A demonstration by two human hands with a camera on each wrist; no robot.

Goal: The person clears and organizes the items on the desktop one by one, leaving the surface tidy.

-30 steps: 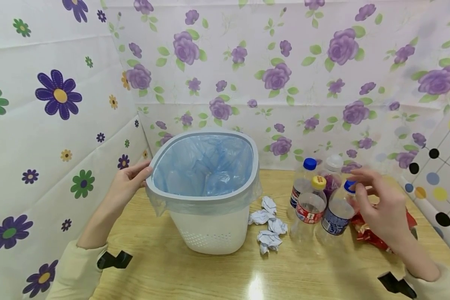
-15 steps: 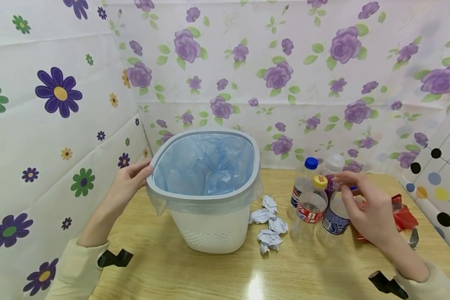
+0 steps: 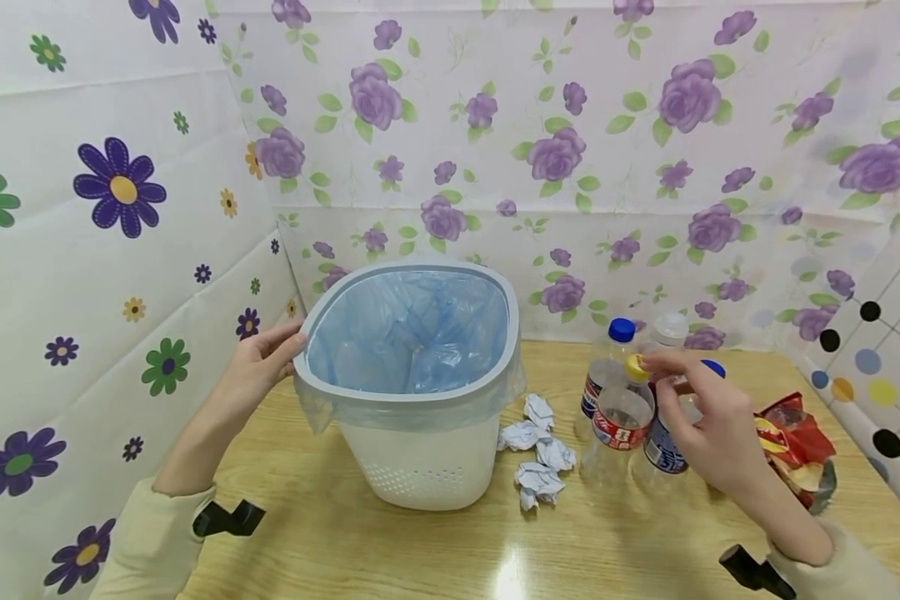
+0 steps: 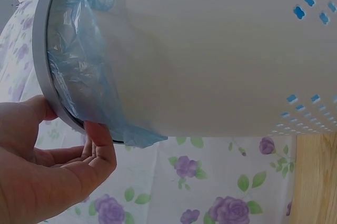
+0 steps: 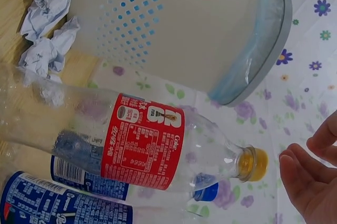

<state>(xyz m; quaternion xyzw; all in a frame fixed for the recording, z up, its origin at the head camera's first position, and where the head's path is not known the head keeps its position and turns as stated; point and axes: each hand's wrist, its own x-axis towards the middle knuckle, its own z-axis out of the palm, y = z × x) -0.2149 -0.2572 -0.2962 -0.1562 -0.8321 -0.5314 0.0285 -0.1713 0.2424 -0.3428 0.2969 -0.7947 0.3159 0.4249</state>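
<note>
A cream trash bin point(image 3: 427, 454) with a grey rim stands on the table, lined with a blue plastic bag point(image 3: 412, 333). My left hand point(image 3: 251, 367) pinches the rim on the left; in the left wrist view its thumb and fingers sit on either side of the rim. My right hand point(image 3: 712, 417) is close to the yellow cap of a clear, red-labelled Coke bottle point(image 3: 621, 429). In the right wrist view a small gap separates the fingertips point(image 5: 290, 163) from the yellow cap point(image 5: 253, 163). The right fingers are loosely bent and hold nothing.
Other capped bottles stand behind and beside it: one blue-capped point(image 3: 621, 332), one white-capped point(image 3: 669, 329), one blue-capped with a blue label point(image 3: 663, 446). Crumpled paper point(image 3: 537, 454) lies between bin and bottles. A red snack wrapper point(image 3: 798, 446) lies at right. Flowered cloth point(image 3: 450, 167) hangs behind.
My right hand has moved left, from above the right-hand blue-capped bottle to the yellow cap, uncovering the red wrapper. My left hand stays on the rim.
</note>
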